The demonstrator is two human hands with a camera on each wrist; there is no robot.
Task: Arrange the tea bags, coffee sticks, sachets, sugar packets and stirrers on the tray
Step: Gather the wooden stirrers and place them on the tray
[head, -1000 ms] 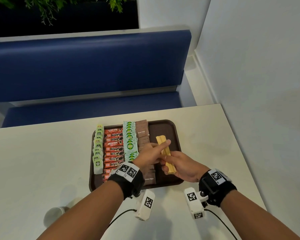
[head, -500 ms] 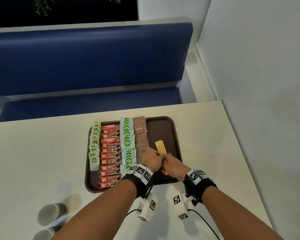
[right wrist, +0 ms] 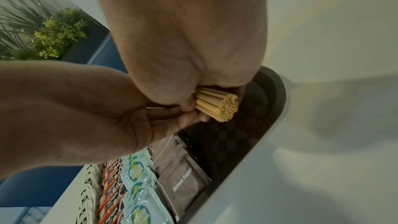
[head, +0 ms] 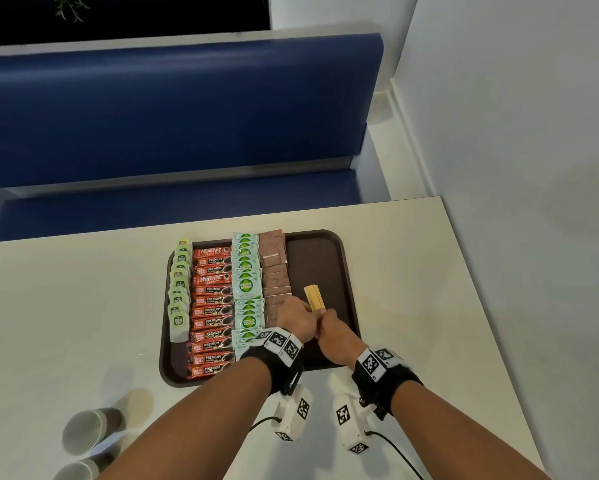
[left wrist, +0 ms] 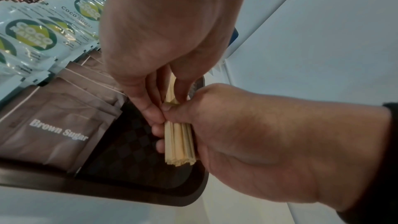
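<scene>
A bundle of pale wooden stirrers (head: 313, 297) hangs over the bare right part of the brown tray (head: 320, 252), far end pointing away from me. My right hand (head: 325, 318) wraps round its near half, and the stirrers (right wrist: 217, 105) stick out past the palm. My left hand (head: 305, 313) pinches the same stirrers (left wrist: 180, 144) from the left, fingertips against the right thumb. On the tray lie columns of green tea bags (head: 179, 289), red coffee sticks (head: 211, 306), coco sugar sachets (head: 246, 285) and brown sugar packets (head: 274, 268).
Two paper cups (head: 87, 434) lie on the white table at the near left. A blue bench (head: 173, 109) stands behind the table and a white wall (head: 516, 133) runs along its right. The tray's right strip holds only the stirrers.
Both hands have drawn together on the near part of the bundle. The left fingers, stretched along the stirrers a second ago, now curl and pinch them. Less of the bundle shows.
</scene>
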